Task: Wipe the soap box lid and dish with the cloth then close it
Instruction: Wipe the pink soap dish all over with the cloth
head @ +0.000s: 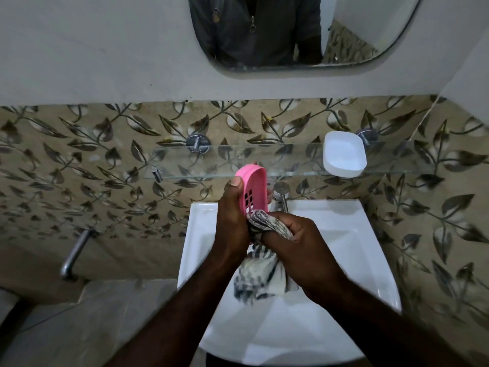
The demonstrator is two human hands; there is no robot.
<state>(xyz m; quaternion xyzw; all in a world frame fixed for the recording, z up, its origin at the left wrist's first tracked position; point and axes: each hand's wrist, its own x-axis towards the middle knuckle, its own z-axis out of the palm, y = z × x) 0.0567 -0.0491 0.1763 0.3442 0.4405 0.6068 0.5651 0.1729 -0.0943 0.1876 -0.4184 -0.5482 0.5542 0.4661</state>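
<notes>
My left hand (231, 215) grips a pink soap dish (254, 186) with drain slots, tilted on edge above the sink. My right hand (293, 239) holds a striped grey-and-white cloth (260, 276) bunched against the lower end of the pink dish; the rest of the cloth hangs down over the basin. The white soap box lid (344, 154) lies hollow side up at the right end of the glass shelf (211, 160), apart from both hands.
A white sink (344, 234) sits below the hands, with a chrome tap (281, 193) just behind the dish. A mirror (291, 30) hangs on the wall above. A metal pipe (75, 252) sticks out of the leaf-patterned tiles at the left.
</notes>
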